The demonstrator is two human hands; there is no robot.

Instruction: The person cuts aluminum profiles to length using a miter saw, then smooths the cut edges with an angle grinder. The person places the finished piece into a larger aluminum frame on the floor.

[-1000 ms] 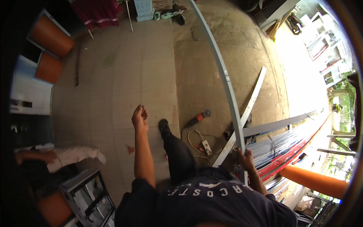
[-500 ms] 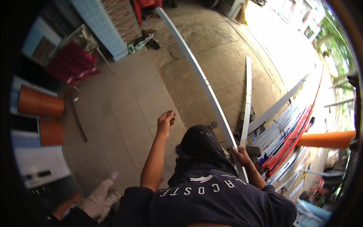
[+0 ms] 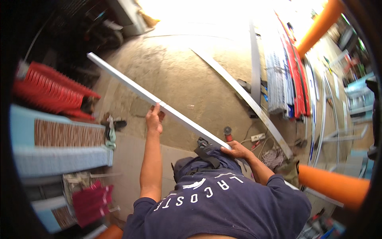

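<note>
A long, white-silver metal bar (image 3: 127,82) slants across in front of me, its far end up at the left and its near end by my right side. My right hand (image 3: 237,151) grips it close to my lap. Farther along, my left hand (image 3: 154,119) has its fingers round the bar, beside a thin line across it near the middle. Just beyond my right hand, a small red power tool with a round disc, like an angle grinder (image 3: 228,134), is on the ground. A second long pale bar (image 3: 246,97) lies to the right.
Bundled profiles in white-blue wrap (image 3: 275,79) and red wrap (image 3: 296,75) lie at the right, near an orange pillar (image 3: 334,185). A white power strip (image 3: 258,137) and a crumpled cloth (image 3: 273,157) are on the ground. Stacked red plastic chairs (image 3: 53,85) stand left.
My view has turned to the right. My left hand, free before, has come onto the bar. The bar now slants more sideways, and my right hand still holds it.
</note>
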